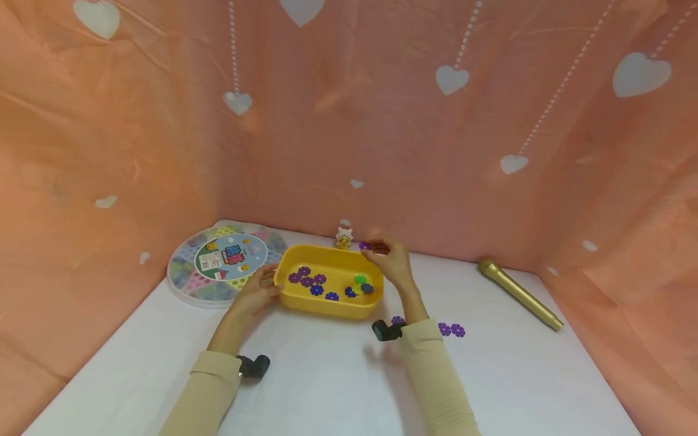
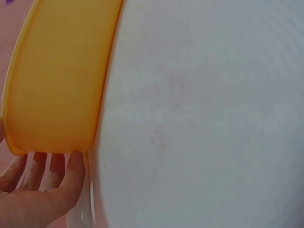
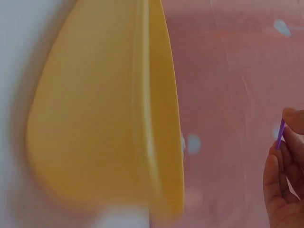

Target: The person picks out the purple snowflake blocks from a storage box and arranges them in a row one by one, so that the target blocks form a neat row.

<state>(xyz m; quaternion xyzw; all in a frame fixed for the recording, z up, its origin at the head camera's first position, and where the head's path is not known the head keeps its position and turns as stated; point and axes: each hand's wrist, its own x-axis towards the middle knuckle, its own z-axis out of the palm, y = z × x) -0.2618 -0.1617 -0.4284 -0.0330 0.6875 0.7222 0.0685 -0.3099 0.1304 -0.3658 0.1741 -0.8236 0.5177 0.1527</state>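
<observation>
Head view shows us the right hand [image 1: 394,261] pinching one purple flower piece [image 1: 365,246] between thumb and fingertips, held above the far right corner of the yellow tub [image 1: 327,306], while the left hand [image 1: 256,295] rests against the tub's left end with its fingers curled at the rim. In the right wrist view the piece [image 3: 280,134] shows edge-on, caught only by its thin rim, so we judge it could slip and land outside the tub, near the small figurine [image 1: 343,238] at the far wall. The tub could also slide on the smooth white table [image 1: 338,387] if the left hand eases off. Counting: we make out about eight flower pieces in the tub, mostly purple and blue with one green, though overlapping ones blur the count; three more purple ones lie on the table near the right wrist [image 1: 451,329]. There is one round sorting box [image 1: 226,261] at far left and one gold microphone [image 1: 520,294] at right.
</observation>
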